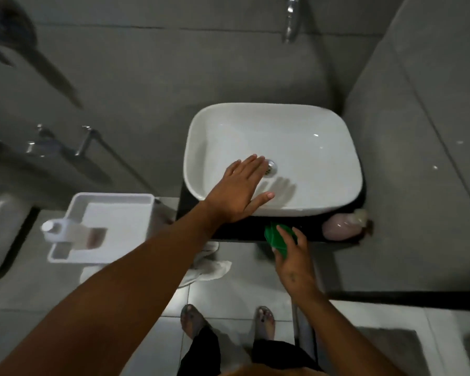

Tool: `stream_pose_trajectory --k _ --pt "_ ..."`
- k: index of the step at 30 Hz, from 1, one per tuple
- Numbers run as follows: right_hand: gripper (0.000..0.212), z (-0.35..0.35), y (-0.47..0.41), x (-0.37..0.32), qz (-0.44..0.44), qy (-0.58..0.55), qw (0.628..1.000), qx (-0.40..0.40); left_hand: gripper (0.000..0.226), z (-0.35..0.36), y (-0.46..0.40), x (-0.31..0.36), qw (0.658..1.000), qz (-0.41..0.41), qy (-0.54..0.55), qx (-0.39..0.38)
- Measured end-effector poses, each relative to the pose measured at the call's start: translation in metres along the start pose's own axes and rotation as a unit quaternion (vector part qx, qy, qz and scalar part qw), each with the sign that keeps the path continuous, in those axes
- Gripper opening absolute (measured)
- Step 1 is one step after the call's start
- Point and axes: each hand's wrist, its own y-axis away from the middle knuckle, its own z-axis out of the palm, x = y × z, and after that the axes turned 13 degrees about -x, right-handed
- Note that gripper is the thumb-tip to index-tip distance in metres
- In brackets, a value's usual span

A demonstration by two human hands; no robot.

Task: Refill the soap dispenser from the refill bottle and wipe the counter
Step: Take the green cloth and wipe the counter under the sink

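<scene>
My left hand [242, 185] reaches flat over the front left of the white sink basin [323, 185], fingers spread, holding nothing. My right hand [291, 251] presses a green cloth [276, 236] against the dark counter [242, 232] in front of the basin. A pink soap dispenser [342, 226] lies at the counter's right end, next to the wall. A white refill bottle [63, 230] with a white cap lies on its side across a white tray [114, 210] to the left.
A chrome tap [292, 20] hangs over the basin from the grey wall. A white cloth [212, 264] droops below the counter's left end. A towel rail [87, 142] is on the left wall. My feet [228, 321] stand on pale floor tiles.
</scene>
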Motion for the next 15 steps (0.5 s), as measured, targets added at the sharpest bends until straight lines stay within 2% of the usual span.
stream_pose_trajectory --k 6,15 --pt "0.054 0.001 -0.016 0.013 0.05 0.04 0.997 0.045 0.077 0.023 -0.039 0.013 0.993 -0.003 -0.032 -0.111" --pt "0.054 0.01 -0.042 0.012 0.128 0.127 0.976 0.12 0.075 0.029 -0.042 0.006 0.989 -0.003 -0.006 -0.149"
